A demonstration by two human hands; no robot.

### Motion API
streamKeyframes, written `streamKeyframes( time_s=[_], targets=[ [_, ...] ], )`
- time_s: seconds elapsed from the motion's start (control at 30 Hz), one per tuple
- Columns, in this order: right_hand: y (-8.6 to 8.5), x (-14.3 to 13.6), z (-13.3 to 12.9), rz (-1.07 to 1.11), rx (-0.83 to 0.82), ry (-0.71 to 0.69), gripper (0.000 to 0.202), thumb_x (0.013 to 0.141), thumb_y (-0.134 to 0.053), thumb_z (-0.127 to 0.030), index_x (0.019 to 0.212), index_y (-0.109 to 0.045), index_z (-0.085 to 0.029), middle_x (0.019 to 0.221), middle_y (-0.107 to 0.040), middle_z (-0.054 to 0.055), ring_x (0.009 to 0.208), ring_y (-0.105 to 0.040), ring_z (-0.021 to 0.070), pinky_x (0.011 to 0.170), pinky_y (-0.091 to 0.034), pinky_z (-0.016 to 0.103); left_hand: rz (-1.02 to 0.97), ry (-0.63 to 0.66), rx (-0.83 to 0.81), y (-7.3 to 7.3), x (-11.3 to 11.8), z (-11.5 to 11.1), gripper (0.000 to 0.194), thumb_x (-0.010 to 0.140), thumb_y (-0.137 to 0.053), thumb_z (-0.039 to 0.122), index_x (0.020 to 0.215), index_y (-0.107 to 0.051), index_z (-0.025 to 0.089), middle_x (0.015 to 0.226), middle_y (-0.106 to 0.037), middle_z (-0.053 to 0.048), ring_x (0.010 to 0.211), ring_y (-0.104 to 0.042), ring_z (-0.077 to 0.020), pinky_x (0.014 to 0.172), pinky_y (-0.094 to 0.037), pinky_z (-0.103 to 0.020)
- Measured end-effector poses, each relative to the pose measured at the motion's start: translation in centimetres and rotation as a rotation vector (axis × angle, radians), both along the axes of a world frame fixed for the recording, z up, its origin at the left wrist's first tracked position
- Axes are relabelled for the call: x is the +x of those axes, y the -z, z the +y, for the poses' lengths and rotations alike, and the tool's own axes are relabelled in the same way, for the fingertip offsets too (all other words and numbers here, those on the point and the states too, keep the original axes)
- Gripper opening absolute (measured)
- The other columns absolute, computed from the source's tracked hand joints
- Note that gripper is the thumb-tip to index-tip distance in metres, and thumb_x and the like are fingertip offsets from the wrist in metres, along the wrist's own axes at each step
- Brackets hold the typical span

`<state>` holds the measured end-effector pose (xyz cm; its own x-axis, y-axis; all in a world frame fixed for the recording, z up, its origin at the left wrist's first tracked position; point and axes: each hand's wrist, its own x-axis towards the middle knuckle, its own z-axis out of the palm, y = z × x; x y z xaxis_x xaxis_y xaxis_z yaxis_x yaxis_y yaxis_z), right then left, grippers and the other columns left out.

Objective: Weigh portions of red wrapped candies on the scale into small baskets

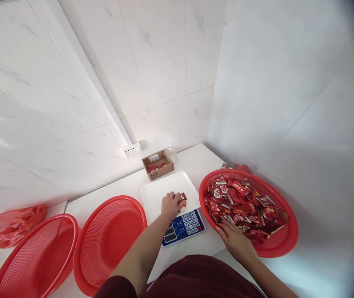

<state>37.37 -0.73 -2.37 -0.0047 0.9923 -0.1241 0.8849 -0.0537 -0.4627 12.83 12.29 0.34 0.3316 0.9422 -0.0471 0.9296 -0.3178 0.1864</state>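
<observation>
The left hand point(171, 205), fingers partly curled, rests at small red wrapped packets point(182, 197) on the square white platform of the blue-panelled electronic scale point(155, 194); grip cannot be determined. The right hand point(234, 239), fingers loosely extended, contacts red wrapped snacks point(239, 203) inside the round red plastic basket point(294, 234); grip cannot be determined.

One head-worn camera is looking forward and down from above the near edge of the flat white table point(192, 160), fairly close, facing its far right corner and the glossy marbled white tile wall point(171, 54) beyond.
</observation>
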Motion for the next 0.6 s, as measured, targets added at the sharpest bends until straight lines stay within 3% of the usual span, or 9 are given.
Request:
streamKeyframes(
  time_s=[0.17, 0.37, 0.6],
  targets=[
    [-0.7, -0.2, -0.1, 0.048, -0.033, 0.025, 0.045, 0.089, -0.032, -0.045, 0.106, -0.066, -0.021, 0.120, -0.064, 0.009, 0.121, -0.050, 0.0242, 0.101, -0.040, 0.040, -0.057, -0.065, -0.075, -0.2, -0.1, 0.9, 0.028, 0.092, -0.039, 0.042, 0.104, -0.058, 0.025, 0.104, -0.057, -0.005, 0.098, -0.054, -0.0195, 0.075, -0.044, -0.028],
    [-1.9, -0.3, -0.1, 0.093, -0.100, 0.041, 0.043, 0.089, -0.030, -0.046, 0.102, -0.065, -0.024, 0.116, -0.065, 0.007, 0.114, -0.055, 0.0235, 0.095, -0.043, 0.037, -0.210, -0.223, -0.053, -0.7, -1.0, 1.9, 0.024, 0.092, -0.040, 0.035, 0.098, -0.059, 0.022, 0.098, -0.063, -0.005, 0.091, -0.060, -0.0180, 0.074, -0.044, -0.027],
    [-2.7, -0.5, -0.2, 0.093, -0.168, 0.044, 0.044, 0.089, -0.027, -0.047, 0.101, -0.062, -0.023, 0.114, -0.064, 0.008, 0.110, -0.056, 0.0249, 0.089, -0.045, 0.038, -0.387, -0.399, 0.042, -3.1, -5.6, 1.3, 0.027, 0.091, -0.038, 0.037, 0.097, -0.058, 0.019, 0.089, -0.067, -0.004, 0.080, -0.063, -0.0160, 0.071, -0.045, -0.026]
  ],
)
